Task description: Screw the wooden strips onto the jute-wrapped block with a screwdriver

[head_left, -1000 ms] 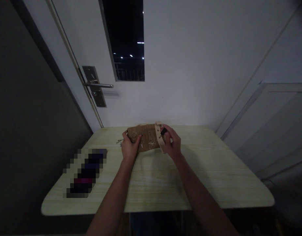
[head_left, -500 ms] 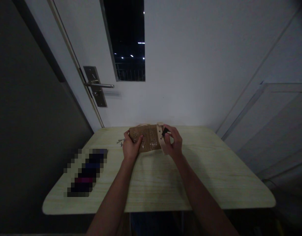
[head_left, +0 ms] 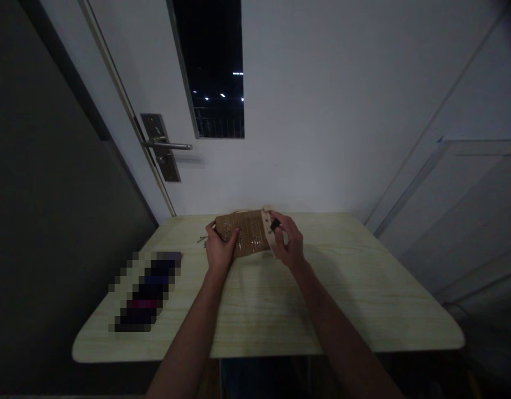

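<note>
A brown board (head_left: 249,235) full of small holes stands tilted on the far part of the light wooden table (head_left: 264,310). My left hand (head_left: 220,249) grips its left end, thumb on the front face. My right hand (head_left: 286,244) is closed at the board's right end, where a pale wooden strip (head_left: 269,235) runs along the edge. A small black piece (head_left: 275,224) sits between its fingertips against that strip. A few small screws (head_left: 203,240) lie on the table just left of my left hand.
A blurred-out dark object (head_left: 145,293) lies on the table's left side. Behind the table is a white door with a metal handle (head_left: 166,146) and a dark window pane (head_left: 216,72). White panels stand at the right.
My right hand shifted slightly on the small black piece at the board's right end. The board tilted a little and came back. My left hand stayed in its grip.
</note>
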Action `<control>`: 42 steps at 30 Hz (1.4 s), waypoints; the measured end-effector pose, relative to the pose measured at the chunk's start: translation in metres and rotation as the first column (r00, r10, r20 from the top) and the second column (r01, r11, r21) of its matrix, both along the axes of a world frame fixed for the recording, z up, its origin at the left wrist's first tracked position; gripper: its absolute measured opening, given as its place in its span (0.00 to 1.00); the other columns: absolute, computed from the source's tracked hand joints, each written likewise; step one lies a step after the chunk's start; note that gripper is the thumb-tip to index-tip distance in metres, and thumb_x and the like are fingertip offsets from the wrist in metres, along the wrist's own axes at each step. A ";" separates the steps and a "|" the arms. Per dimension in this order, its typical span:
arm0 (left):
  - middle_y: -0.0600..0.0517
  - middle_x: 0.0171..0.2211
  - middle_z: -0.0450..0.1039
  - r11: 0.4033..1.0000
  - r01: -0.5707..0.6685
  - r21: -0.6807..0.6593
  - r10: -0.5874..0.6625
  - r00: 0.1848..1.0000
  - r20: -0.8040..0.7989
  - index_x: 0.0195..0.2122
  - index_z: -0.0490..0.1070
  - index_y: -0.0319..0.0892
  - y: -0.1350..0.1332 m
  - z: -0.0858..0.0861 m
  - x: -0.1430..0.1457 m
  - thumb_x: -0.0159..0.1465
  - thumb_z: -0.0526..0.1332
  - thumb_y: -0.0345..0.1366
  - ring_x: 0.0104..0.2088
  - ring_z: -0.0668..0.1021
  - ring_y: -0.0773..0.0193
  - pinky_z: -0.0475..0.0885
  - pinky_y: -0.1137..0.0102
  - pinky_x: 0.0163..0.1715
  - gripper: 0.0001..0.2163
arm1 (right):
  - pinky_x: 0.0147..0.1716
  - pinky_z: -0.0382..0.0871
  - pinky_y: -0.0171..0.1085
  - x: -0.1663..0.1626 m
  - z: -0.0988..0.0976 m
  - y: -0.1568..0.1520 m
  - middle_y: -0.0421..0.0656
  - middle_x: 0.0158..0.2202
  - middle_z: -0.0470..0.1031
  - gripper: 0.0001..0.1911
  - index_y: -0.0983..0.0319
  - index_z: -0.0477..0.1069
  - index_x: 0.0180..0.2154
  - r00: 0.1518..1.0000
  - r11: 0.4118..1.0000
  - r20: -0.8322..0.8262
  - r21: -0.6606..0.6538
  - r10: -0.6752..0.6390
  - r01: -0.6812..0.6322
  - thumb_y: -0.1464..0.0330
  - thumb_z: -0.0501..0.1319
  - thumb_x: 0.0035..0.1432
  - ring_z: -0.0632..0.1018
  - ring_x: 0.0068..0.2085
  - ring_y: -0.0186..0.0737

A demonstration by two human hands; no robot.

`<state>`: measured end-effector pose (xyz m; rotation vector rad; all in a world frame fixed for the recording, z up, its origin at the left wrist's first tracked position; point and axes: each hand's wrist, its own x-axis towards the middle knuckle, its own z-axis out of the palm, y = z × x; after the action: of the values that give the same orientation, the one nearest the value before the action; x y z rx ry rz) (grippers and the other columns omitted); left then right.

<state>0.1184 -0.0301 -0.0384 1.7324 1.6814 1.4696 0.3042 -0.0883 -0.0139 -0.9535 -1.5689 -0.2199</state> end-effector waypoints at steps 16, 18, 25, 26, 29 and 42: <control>0.39 0.45 0.76 1.000 0.021 -0.002 -0.021 1.000 -0.001 0.55 0.56 0.40 0.000 0.000 -0.001 0.56 0.66 0.47 0.42 0.80 0.52 0.75 0.61 0.40 0.31 | 0.35 0.77 0.39 0.000 -0.005 0.003 0.44 0.40 0.72 0.19 0.53 0.67 0.55 0.993 0.993 -0.030 -0.026 -0.116 0.116 0.70 0.53 0.63 0.75 0.39 0.38; 0.39 0.44 0.76 1.000 0.016 -0.004 -0.016 1.000 -0.008 0.55 0.56 0.40 0.000 0.000 -0.001 0.56 0.66 0.47 0.42 0.80 0.52 0.75 0.61 0.39 0.31 | 0.36 0.77 0.40 0.000 -0.003 0.002 0.45 0.40 0.72 0.17 0.54 0.68 0.52 0.992 0.992 -0.026 -0.013 -0.126 0.126 0.69 0.54 0.63 0.75 0.39 0.38; 0.39 0.43 0.76 0.999 -0.014 -0.029 0.013 0.999 -0.035 0.55 0.57 0.39 0.000 0.001 0.000 0.56 0.65 0.48 0.42 0.79 0.50 0.75 0.59 0.40 0.31 | 0.47 0.74 0.43 -0.001 0.001 0.001 0.45 0.48 0.75 0.20 0.55 0.65 0.55 1.000 0.999 0.012 0.053 -0.001 0.000 0.74 0.48 0.65 0.75 0.49 0.38; 0.39 0.43 0.76 1.000 -0.014 -0.027 0.013 0.999 -0.034 0.55 0.57 0.39 0.000 0.001 0.000 0.56 0.65 0.48 0.42 0.80 0.50 0.75 0.59 0.40 0.31 | 0.47 0.74 0.42 -0.001 0.000 0.002 0.45 0.47 0.75 0.20 0.55 0.65 0.55 1.000 0.999 0.003 0.050 -0.008 0.008 0.74 0.48 0.65 0.76 0.48 0.38; 0.39 0.44 0.75 1.000 -0.008 -0.014 0.007 1.000 -0.030 0.55 0.57 0.39 0.000 0.001 0.000 0.56 0.65 0.48 0.42 0.80 0.50 0.75 0.59 0.40 0.31 | 0.42 0.76 0.40 -0.001 -0.002 0.004 0.45 0.45 0.75 0.18 0.55 0.66 0.54 0.998 0.998 -0.034 0.035 -0.048 0.049 0.73 0.51 0.64 0.76 0.45 0.38; 0.39 0.44 0.76 0.999 -0.013 -0.052 0.011 0.999 -0.032 0.55 0.57 0.39 -0.002 0.004 0.000 0.56 0.65 0.48 0.42 0.79 0.49 0.75 0.59 0.40 0.31 | 0.46 0.75 0.43 -0.002 0.003 -0.002 0.46 0.47 0.75 0.18 0.56 0.65 0.54 0.999 0.999 -0.031 0.019 -0.035 0.035 0.73 0.48 0.65 0.76 0.48 0.38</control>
<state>0.1185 -0.0319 -0.0341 1.7291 1.7336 1.3976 0.3021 -0.0906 -0.0105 -0.9653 -1.5199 -0.2436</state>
